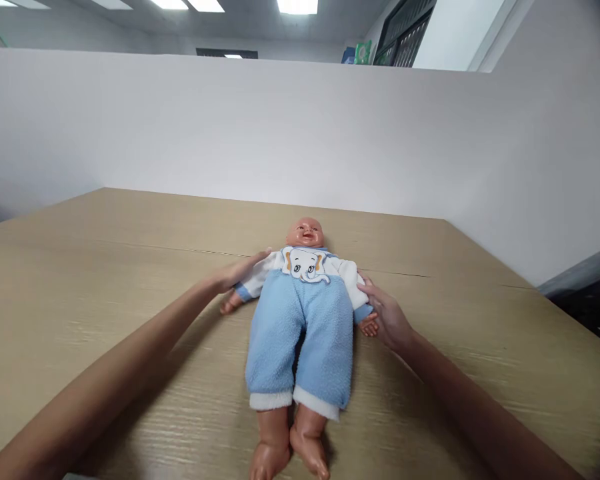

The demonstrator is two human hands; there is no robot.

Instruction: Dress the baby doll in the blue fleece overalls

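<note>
A baby doll (305, 300) lies on its back on the wooden table, head away from me and bare feet toward me. It wears light blue fleece trousers with white cuffs and a white top with an elephant face. My left hand (243, 270) is at the doll's sleeve on the left, its fingers partly hidden along the arm. On the other side my right hand (386, 313) holds the other sleeve near the blue cuff, thumb on top and the remaining fingers mostly out of sight. Both of the doll's arms are spread out from its body.
The light wooden table (130, 267) extends around the doll, with thin seam lines across it. A white partition (260, 127) rises behind the table and along its right. A dark object (590, 307) stands beyond the right edge. Ceiling lights (297, 7) show above.
</note>
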